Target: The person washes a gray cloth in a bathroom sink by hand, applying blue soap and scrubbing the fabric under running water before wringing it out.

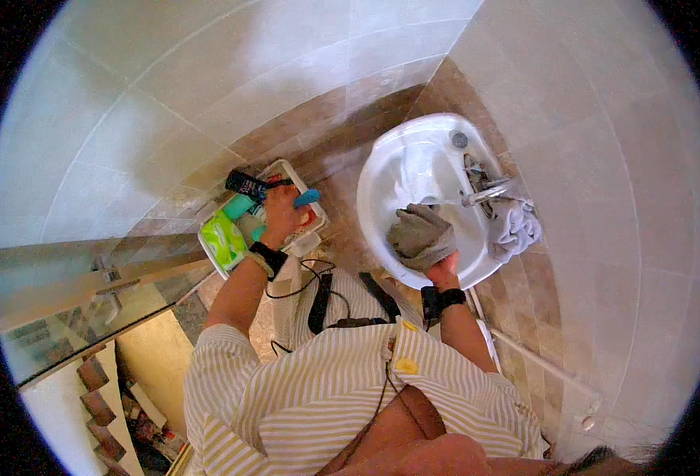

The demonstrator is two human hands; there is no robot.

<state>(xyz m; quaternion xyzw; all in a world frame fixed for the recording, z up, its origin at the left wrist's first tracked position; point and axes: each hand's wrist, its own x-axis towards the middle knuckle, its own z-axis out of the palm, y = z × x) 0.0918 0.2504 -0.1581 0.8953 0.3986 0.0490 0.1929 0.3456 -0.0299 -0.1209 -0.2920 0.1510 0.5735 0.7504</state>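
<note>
Over a white basket on the left, my left hand is closed on a small blue object that juts out past its fingers; its kind is hidden. A dark bottle lies across the basket's far edge, close to these fingers. Beside my wrist sits a bright green and white pack, with a teal container next to it. My right hand grips a bunched grey-brown cloth from below, above the near side of the white washbasin.
A metal tap stands at the basin's right, with a lilac-grey cloth draped on the rim beside it. Tiled walls close in behind and to the right. A pale pipe runs along the right wall. At left is a glass panel.
</note>
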